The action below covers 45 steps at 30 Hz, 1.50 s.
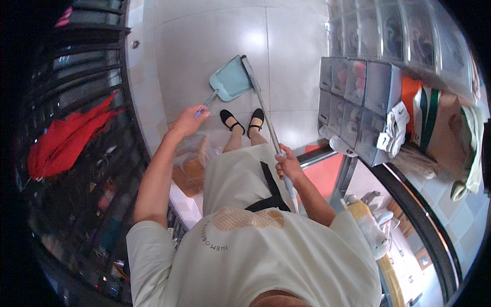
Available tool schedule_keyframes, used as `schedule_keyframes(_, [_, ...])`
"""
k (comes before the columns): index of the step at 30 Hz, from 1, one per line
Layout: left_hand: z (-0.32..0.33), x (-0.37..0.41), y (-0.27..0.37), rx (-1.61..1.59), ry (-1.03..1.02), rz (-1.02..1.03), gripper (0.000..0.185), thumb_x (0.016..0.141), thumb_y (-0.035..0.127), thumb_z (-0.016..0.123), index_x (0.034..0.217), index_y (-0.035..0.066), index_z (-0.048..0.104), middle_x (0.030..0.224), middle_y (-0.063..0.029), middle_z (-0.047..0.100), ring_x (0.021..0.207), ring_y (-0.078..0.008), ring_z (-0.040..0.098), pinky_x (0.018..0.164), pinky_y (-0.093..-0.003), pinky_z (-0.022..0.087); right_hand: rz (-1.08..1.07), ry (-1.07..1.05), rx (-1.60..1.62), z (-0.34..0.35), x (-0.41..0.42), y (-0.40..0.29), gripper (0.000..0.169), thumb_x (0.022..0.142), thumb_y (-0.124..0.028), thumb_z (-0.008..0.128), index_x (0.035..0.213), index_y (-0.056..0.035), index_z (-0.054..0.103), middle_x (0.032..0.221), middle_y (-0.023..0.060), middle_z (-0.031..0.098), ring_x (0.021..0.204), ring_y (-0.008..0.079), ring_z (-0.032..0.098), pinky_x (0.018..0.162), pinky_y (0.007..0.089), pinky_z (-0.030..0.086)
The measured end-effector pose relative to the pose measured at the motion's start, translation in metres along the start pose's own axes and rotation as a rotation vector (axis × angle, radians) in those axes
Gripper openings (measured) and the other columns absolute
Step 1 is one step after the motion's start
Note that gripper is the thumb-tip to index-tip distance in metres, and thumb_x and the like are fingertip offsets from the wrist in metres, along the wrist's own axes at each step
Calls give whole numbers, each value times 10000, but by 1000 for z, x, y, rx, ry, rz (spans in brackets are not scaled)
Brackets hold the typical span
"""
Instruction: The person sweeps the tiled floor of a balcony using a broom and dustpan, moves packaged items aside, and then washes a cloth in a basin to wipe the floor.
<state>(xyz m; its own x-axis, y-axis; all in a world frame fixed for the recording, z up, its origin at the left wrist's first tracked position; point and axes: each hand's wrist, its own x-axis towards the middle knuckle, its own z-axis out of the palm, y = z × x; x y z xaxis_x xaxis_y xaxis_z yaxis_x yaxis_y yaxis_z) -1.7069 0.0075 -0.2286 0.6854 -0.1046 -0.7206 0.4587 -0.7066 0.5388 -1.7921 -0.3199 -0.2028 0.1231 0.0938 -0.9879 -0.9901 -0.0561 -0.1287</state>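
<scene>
My left hand (pixel 190 119) is closed around the purple-ended handle of a light blue-green dustpan (pixel 232 78). The pan rests on the tiled floor in front of my feet, its wide mouth facing right. In my right hand (pixel 288 164) is the grey pole of a long-handled sweeper (pixel 265 109), either a broom or a squeegee. Its narrow head (pixel 247 67) lies along the dustpan's mouth, at or very near the lip. Whether there is any dirt in the pan is too faint to tell.
Stacked clear shoe boxes (pixel 356 84) line the right, with white socks (pixel 397 124) hung on them. Dark window bars (pixel 88 65) and a red cloth or umbrella (pixel 74 144) are at left. A brown box under plastic (pixel 190 170) stands beside my legs. Black shoes (pixel 233 122) are on my feet.
</scene>
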Motion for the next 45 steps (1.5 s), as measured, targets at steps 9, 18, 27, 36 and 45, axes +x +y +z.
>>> schedule_keyframes(9, [1, -53, -74, -305, 135, -127, 291, 802, 257, 527, 996, 41, 534, 859, -98, 585, 782, -164, 551, 695, -293, 432, -229, 114, -361, 1, 29, -89, 486, 795, -71, 468, 1236, -112, 267, 559, 56, 457, 409, 109, 421, 350, 242, 345])
schedule_keyframes(18, [16, -63, -88, -484, 281, -210, 313, 785, 271, 538, 989, 33, 537, 876, -94, 591, 794, -165, 557, 721, -290, 431, -109, -60, -577, 63, 73, -70, 468, 803, -98, 472, 1208, -183, 253, 530, 52, 433, 388, 137, 408, 357, 282, 345])
schedule_keyframes(27, [76, -83, -70, -837, 508, -355, 282, 803, 257, 521, 965, 26, 534, 755, -60, 571, 664, -137, 523, 643, -268, 433, -225, -241, -931, 58, 72, -199, 484, 793, -94, 480, 1242, -150, 309, 521, 30, 430, 371, 115, 397, 351, 239, 340])
schedule_keyframes(36, [139, -132, -2, -1195, 778, -657, 258, 829, 225, 498, 974, 12, 518, 681, -12, 504, 586, -79, 456, 542, -231, 403, -810, -410, -1793, 162, 202, -320, 371, 740, -109, 506, 1098, -71, 419, 742, 152, 550, 630, 225, 567, 547, 327, 473])
schedule_keyframes(45, [243, -166, 43, -1485, 942, -878, 322, 830, 313, 492, 978, 31, 540, 652, -7, 511, 565, -62, 474, 489, -202, 383, -1113, -510, -2440, 205, 231, -206, 148, 578, -119, 592, 707, -46, 580, 645, 57, 574, 850, 188, 544, 773, 321, 437])
